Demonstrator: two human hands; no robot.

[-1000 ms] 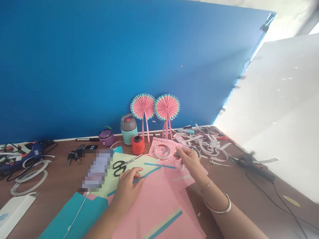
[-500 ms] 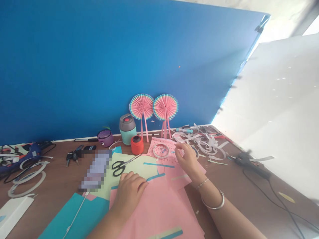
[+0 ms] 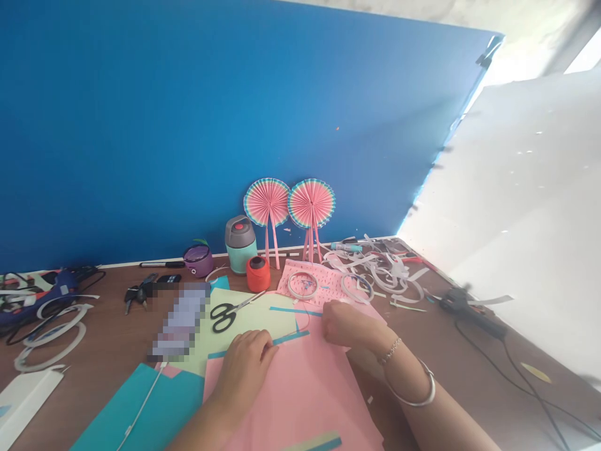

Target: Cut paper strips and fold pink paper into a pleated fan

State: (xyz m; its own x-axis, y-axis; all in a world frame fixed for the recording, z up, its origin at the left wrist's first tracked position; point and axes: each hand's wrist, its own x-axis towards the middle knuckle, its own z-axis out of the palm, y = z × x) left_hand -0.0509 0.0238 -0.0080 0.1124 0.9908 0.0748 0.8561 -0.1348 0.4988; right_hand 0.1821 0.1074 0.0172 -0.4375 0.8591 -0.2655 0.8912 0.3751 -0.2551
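Observation:
My left hand (image 3: pixel 248 363) lies on the pink paper sheet (image 3: pixel 314 388), palm down, its fingers bent at the blue-edged top and the thumb apart. My right hand (image 3: pixel 347 324) is curled over more pink paper farther right, its fingertips turned down and inward; whether anything is pinched there is hidden. A blue strip (image 3: pixel 295 310) lies just left of it. Two rolls of tape, the left roll (image 3: pixel 290 294) and the right roll (image 3: pixel 345 294), sit beyond on a pink patterned pouch (image 3: pixel 328 283). Scissors (image 3: pixel 225 316) rest on pale green paper (image 3: pixel 267 316).
Two pink folded-paper fans (image 3: pixel 267 207) lean on the blue wall, near a turquoise flask (image 3: pixel 242 257) and a red thread spool (image 3: pixel 258 275). Paper scraps (image 3: pixel 394 272) heap at the back right. A blurred phone (image 3: pixel 183 319) and teal paper (image 3: pixel 141 407) are left, a glue gun (image 3: pixel 474 313) right.
My right hand has drawn back from the right tape roll, uncovering it, and come down curled onto the pink paper, covering a pale green strip there. My left hand has barely shifted.

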